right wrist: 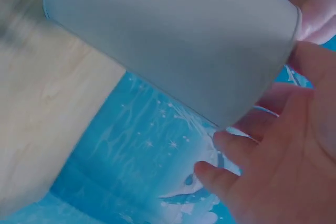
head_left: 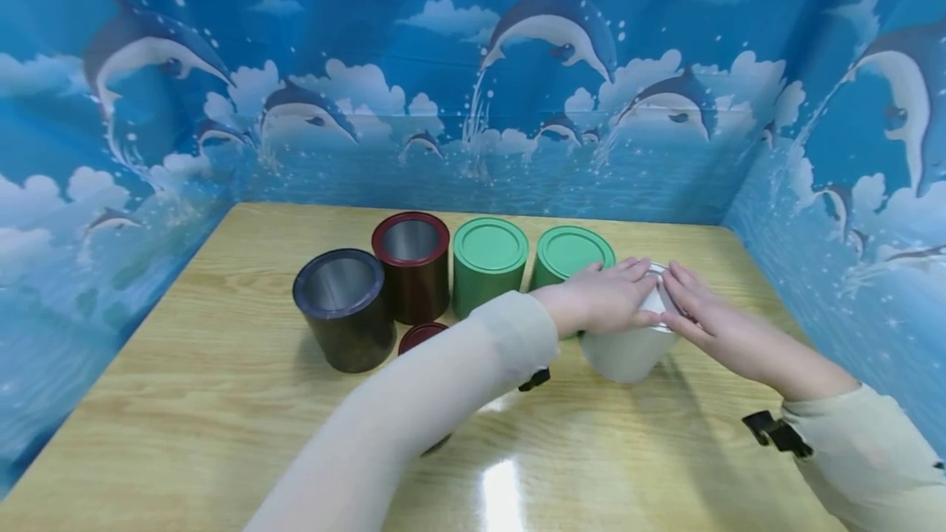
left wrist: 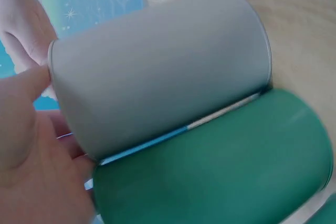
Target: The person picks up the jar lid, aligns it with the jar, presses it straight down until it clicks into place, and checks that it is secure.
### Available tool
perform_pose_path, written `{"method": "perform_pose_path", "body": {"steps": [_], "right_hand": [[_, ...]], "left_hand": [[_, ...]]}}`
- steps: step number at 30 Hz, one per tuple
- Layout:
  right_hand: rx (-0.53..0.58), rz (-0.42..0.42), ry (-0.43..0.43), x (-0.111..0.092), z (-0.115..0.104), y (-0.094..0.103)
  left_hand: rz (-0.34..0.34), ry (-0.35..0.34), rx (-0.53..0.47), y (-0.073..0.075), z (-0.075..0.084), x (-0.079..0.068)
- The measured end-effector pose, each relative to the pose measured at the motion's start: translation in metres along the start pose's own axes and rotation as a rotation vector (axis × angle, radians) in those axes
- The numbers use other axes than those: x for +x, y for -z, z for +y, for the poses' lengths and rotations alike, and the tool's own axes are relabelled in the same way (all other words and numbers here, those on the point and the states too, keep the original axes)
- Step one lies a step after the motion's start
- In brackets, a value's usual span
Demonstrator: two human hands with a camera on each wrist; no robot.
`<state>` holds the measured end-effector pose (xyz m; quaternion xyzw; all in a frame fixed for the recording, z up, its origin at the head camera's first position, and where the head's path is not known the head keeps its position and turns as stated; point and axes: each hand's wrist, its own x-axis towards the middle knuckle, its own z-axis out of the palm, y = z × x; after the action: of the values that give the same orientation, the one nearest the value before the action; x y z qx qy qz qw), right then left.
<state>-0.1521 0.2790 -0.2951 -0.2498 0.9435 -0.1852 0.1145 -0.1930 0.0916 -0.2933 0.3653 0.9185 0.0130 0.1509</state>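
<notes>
Where both hands (head_left: 600, 299) (head_left: 727, 328) touch it, the can (head_left: 628, 355) is cylindrical — smooth and white.

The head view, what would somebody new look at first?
Probably the blue dolphin curtain, spread behind and around the wooden table. Next, the left hand and right hand, both touching the top of the white can on the right. Then a dark red can beside a bright green can, near the table's far side.
</notes>
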Motion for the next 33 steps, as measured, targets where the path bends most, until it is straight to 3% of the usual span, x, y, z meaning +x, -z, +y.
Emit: {"method": "perform_pose_path", "body": {"steps": [4,9,16,25,33], "right_hand": [[-0.042,-0.017,0.002,-0.001,-0.003,0.003],[-0.057,-0.043,-0.018,-0.001,-0.005,0.001],[-0.127,0.012,-0.001,-0.001,-0.005,-0.013],[-0.198,0.057,0.009,0.001,-0.010,-0.016],[-0.264,0.069,-0.013,0.000,-0.007,-0.018]], "left_hand": [[-0.005,0.005,0.026,-0.001,-0.001,-0.005],[0.023,0.015,0.166,-0.010,0.002,-0.005],[0.079,0.000,0.316,-0.015,0.004,-0.001],[0.125,0.013,0.345,-0.014,0.007,-0.001],[0.122,0.025,0.369,-0.017,0.009,-0.002]]}}
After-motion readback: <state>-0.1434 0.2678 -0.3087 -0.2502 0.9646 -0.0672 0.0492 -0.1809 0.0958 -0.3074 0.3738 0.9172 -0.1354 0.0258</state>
